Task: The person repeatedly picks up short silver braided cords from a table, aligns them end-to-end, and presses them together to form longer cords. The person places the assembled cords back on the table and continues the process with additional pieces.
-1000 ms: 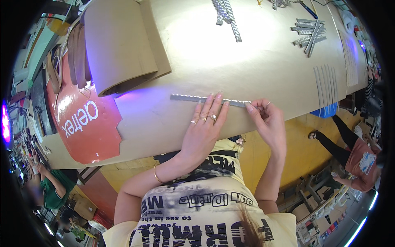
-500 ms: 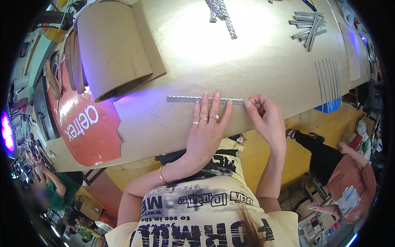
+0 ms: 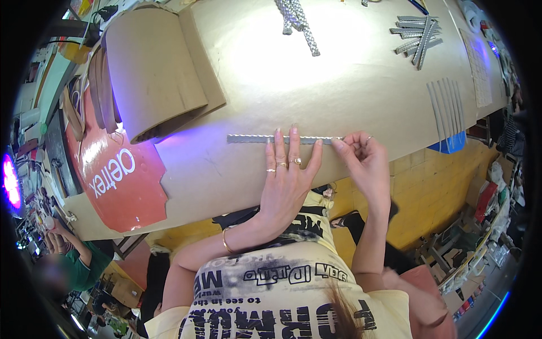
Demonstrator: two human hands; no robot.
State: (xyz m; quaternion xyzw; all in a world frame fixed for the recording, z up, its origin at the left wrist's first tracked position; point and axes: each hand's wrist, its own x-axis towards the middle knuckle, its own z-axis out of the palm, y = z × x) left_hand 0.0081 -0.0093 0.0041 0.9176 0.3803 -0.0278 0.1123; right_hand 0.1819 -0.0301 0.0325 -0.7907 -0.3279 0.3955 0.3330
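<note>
A thin grey strip (image 3: 245,139) with a pale braided edge lies lengthwise on the brown paper-covered table (image 3: 254,181). My left hand (image 3: 291,175) rests flat, its fingers spread and their tips pressing on the strip's middle. At the strip's right end, my right hand (image 3: 364,161) is closed in a pinch of thumb and forefinger on the tip. What lies between those fingertips is mostly hidden.
A large brown cardboard roll (image 3: 155,73) stands at the left, beside a red sheet (image 3: 135,198). Braided strips (image 3: 305,34) lie at the far middle, cut grey strips (image 3: 419,37) at the far right. Thin grey strips (image 3: 446,110) hang over the right edge. A person's sleeve (image 3: 96,257) shows lower left.
My hands keep hold of the strip with barely any movement. The view has shifted slightly. A person in a reddish top has moved from the right to behind my right arm.
</note>
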